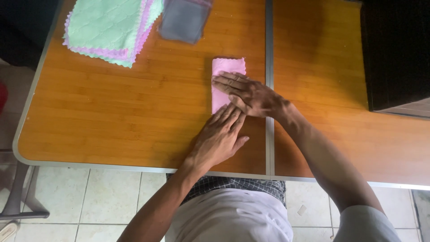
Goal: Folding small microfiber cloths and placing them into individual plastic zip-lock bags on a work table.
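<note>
Both hands, left hand (219, 139) and right hand (248, 95), press flat, grip wide, on the folded pink cloth (226, 71), which could unfold if pressure slips.

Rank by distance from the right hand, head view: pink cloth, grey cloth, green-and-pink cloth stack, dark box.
1. Pink cloth: folded strip directly under the right hand, touching it.
2. Grey cloth: at the table's far edge, up and to the left.
3. Dark box on the right and the cloth stack at far left: too close to call.
</note>
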